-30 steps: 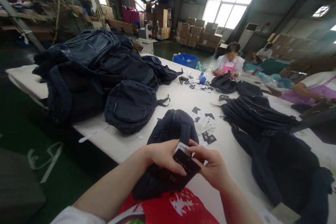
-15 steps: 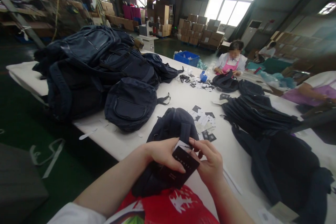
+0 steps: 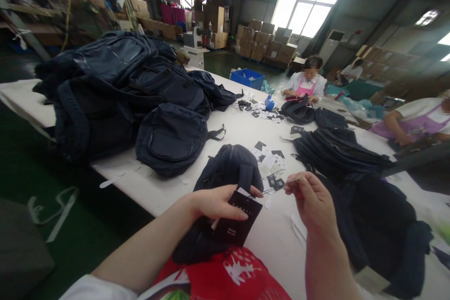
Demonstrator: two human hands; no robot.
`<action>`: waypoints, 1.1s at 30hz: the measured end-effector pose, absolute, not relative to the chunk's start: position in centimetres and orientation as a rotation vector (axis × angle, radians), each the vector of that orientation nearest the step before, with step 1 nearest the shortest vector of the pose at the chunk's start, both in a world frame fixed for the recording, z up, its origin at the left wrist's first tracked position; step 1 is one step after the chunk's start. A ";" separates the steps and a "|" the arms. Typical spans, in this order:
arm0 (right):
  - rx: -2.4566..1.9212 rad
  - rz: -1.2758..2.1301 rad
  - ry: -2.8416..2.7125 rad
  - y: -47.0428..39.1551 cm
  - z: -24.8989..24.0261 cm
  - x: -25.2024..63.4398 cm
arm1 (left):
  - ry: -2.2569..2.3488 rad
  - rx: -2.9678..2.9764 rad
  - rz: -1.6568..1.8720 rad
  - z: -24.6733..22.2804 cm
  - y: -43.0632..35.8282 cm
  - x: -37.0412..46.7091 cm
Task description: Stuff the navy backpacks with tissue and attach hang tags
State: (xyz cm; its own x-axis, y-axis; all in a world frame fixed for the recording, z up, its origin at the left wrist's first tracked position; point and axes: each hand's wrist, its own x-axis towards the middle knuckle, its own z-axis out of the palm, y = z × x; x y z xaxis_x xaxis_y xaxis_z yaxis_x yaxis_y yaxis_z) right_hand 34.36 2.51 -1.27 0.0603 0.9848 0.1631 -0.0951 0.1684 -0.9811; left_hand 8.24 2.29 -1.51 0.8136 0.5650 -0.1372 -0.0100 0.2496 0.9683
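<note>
My left hand [image 3: 221,204] is closed on a black hang tag [image 3: 237,225] with pale lettering, its thumb lying across the front. White paper shows behind the tag. Off to the right, my right hand [image 3: 312,197] pinches the end of a thin dark string [image 3: 269,191], which stretches taut back toward the tag. A dark navy backpack [image 3: 225,164] lies under my left hand at the table's near edge, its strap [image 3: 247,176] rising just behind the tag.
Navy backpacks [image 3: 101,98] are heaped on the left of the white table [image 3: 246,129], and more [image 3: 344,150] are stacked at the right. Loose tags [image 3: 270,159] lie beyond my hands. A blue bin [image 3: 248,78] stands behind. Two co-workers [image 3: 305,82] sit across and at the right.
My right hand has moved right, away from the tag, drawing the string out straight. My left hand still grips the tag, which now hangs steeper.
</note>
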 end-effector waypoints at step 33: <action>-0.981 1.102 -1.212 -1.6 1.0 35.1 | 0.353 0.846 0.611 -3.3 2.7 9.0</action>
State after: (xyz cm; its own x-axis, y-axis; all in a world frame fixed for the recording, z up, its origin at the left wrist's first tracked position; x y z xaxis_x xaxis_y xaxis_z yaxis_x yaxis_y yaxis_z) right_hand 35.08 -1.59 0.99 0.0194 0.9788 0.2039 -0.1101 0.2048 -0.9726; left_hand 8.97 2.68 -3.32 0.7752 0.6296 -0.0524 -0.3601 0.5085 0.7822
